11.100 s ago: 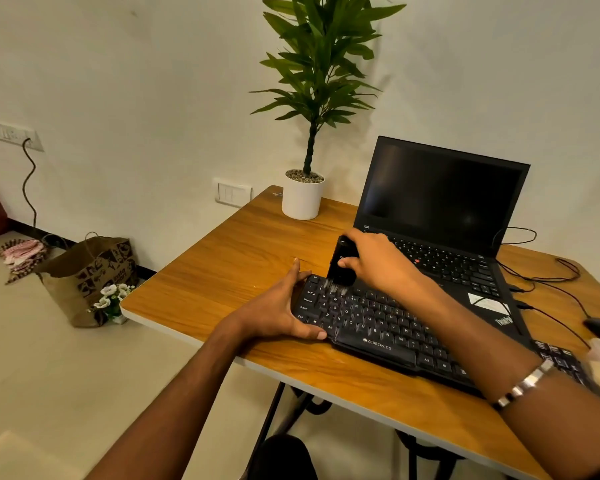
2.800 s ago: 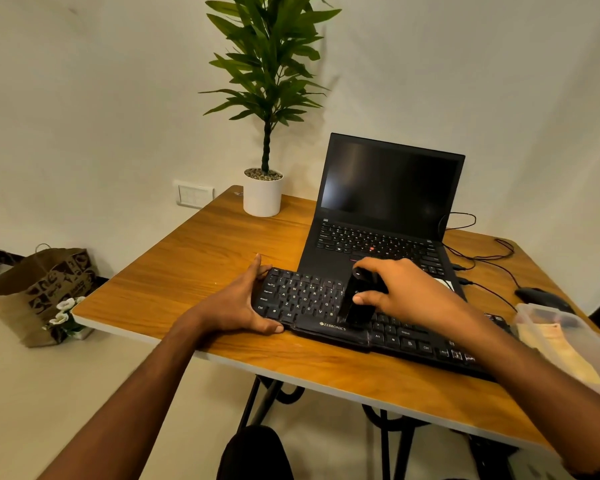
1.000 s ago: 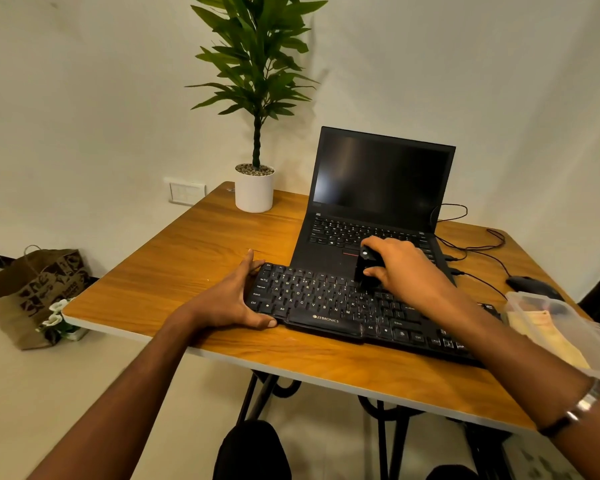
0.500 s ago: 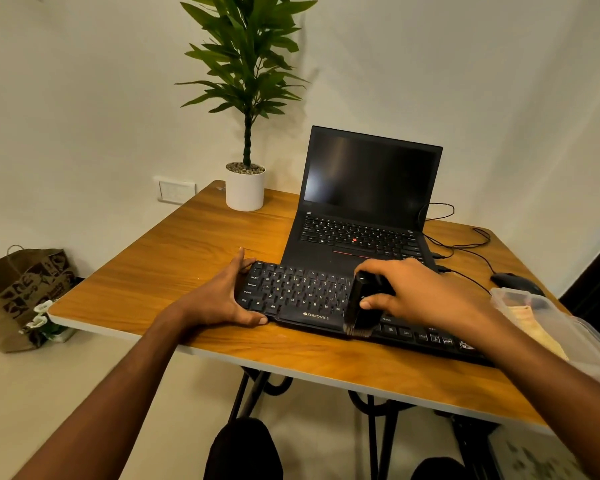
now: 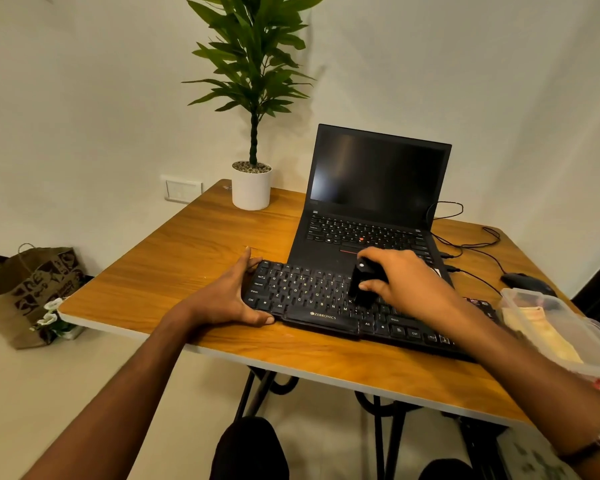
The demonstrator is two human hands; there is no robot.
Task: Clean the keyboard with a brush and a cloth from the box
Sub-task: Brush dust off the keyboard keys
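**Black keyboard mid-brushing; cloth stage pending**

Black keyboard (image 5: pixel 329 306) lies at the table's (image 5: pixel 174 265) near edge, just before the laptop (image 5: pixel 371 202). Left hand (image 5: pixel 227 297) clasps its left end; right hand (image 5: pixel 404 284) grips the brush (image 5: pixel 361 285), bristles on the middle keys. Right of the keyboard, the box (image 5: pixel 568 327) holds what appears to be the cloth. Judged: wiping remains.
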